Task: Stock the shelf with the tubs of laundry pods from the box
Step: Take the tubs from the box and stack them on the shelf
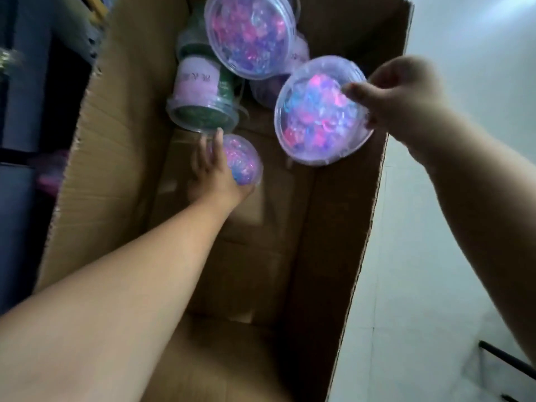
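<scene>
Gripping a clear tub (320, 111) w/ pink-blue pods by its 3 o'clock rim, right hand (403, 97); left hand (213, 166) wraps a smaller-looking, blurry tub (242, 161) in the box (342, 227).

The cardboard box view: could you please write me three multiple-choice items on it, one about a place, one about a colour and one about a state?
1. Where is the left hand?
A. Deep inside the cardboard box
B. On the floor outside it
C. On a shelf

2. What colour are the contents of the tub lying on its side?
A. Yellow
B. Green
C. Orange

3. What is the right hand doing?
A. Hanging free
B. Pressing a flap down
C. Gripping a lidded tub by its rim

Answers:
1 A, the arm reaches down between the walls onto a small tub.
2 B, green shows through its clear wall.
3 C, thumb and fingers pinch the rim.
</scene>
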Action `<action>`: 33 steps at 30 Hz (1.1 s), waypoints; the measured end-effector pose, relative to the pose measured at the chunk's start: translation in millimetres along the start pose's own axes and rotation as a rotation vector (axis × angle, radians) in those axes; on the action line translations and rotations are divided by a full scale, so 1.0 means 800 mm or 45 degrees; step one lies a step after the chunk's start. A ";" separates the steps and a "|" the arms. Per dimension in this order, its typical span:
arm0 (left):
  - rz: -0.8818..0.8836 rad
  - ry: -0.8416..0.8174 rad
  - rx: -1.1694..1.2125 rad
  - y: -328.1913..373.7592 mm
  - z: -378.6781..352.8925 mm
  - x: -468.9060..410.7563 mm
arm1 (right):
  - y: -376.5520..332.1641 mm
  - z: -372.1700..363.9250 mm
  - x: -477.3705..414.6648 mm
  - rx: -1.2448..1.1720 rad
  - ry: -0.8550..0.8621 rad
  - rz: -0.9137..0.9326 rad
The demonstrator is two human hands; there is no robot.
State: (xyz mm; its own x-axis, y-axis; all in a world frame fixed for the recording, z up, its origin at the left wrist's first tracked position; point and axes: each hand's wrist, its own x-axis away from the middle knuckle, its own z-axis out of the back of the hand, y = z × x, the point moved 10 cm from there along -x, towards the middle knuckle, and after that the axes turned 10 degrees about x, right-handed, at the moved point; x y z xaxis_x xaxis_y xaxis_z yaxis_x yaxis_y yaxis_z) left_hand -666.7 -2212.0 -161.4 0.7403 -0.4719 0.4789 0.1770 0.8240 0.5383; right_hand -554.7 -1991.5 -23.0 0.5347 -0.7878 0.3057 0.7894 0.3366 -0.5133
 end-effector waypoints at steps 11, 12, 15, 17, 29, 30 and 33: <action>1.033 0.116 1.312 -0.142 0.008 0.080 | 0.068 -0.137 0.061 -0.299 -0.472 -0.709; 1.124 0.061 1.448 -0.148 -0.005 0.092 | 0.078 -0.154 0.064 -0.439 -0.462 -0.812; 1.206 -0.035 1.610 -0.158 -0.021 0.111 | 0.102 -0.188 0.061 -0.583 -0.351 -0.810; 1.180 0.073 1.614 -0.168 -0.011 0.110 | 0.099 -0.205 0.066 -0.579 -0.377 -0.704; 0.414 -0.115 0.176 -0.145 0.042 0.067 | 0.063 -0.282 0.101 -0.648 -0.675 -0.628; 0.434 -0.198 0.152 -0.145 0.035 0.063 | 0.071 -0.282 0.098 -0.639 -0.611 -0.679; 0.490 -0.356 0.215 -0.149 0.019 0.060 | 0.099 -0.258 0.092 -0.863 -0.265 -0.843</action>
State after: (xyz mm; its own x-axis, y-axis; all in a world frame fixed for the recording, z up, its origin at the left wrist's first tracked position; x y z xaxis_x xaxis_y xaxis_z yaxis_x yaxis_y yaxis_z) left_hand -661.8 -2337.4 -192.1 0.5249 -0.2293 0.8197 -0.1990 0.9033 0.3800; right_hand -515.2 -2129.3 -206.7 0.1384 -0.5818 0.8014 0.6434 -0.5623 -0.5194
